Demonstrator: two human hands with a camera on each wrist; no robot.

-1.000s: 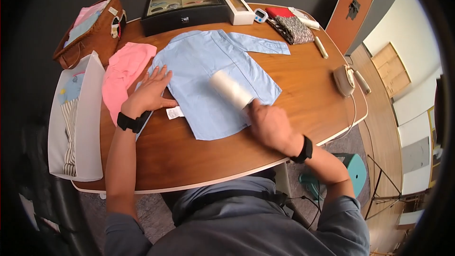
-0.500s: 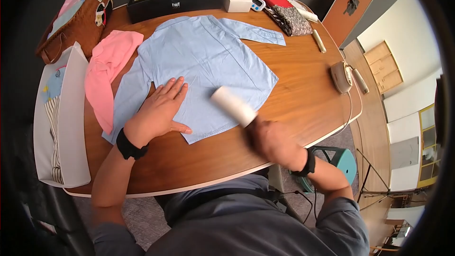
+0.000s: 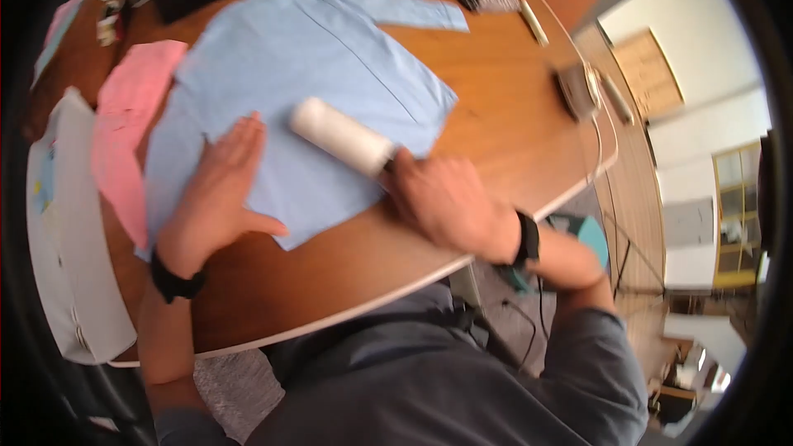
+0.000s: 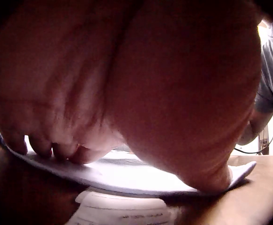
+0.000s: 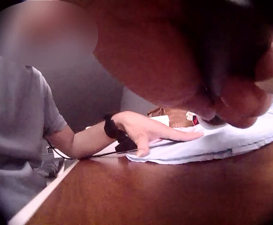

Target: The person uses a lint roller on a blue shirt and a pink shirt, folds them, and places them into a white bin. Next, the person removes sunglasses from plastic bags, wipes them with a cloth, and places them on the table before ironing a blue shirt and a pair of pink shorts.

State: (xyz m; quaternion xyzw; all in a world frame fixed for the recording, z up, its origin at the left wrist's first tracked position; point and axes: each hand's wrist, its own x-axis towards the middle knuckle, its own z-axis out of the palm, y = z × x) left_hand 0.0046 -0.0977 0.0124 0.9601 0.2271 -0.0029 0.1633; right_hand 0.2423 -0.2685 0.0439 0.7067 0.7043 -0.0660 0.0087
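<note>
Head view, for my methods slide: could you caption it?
Left hand resting on a light blue shirt, right hand gripping a white roller over it.

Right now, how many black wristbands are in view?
2: the left wristband, at the base of the left hand, which rests on the blue shirt; the right wristband, at the base of the right hand, which grips the white roller. I see no others.

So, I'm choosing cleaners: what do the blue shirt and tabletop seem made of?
The blue shirt looks like thin, matte cloth, perhaps cotton: no shine, visible seam. The tabletop seems smooth, slightly glossy wood or laminate: brown streaks, pale reflections.
</note>
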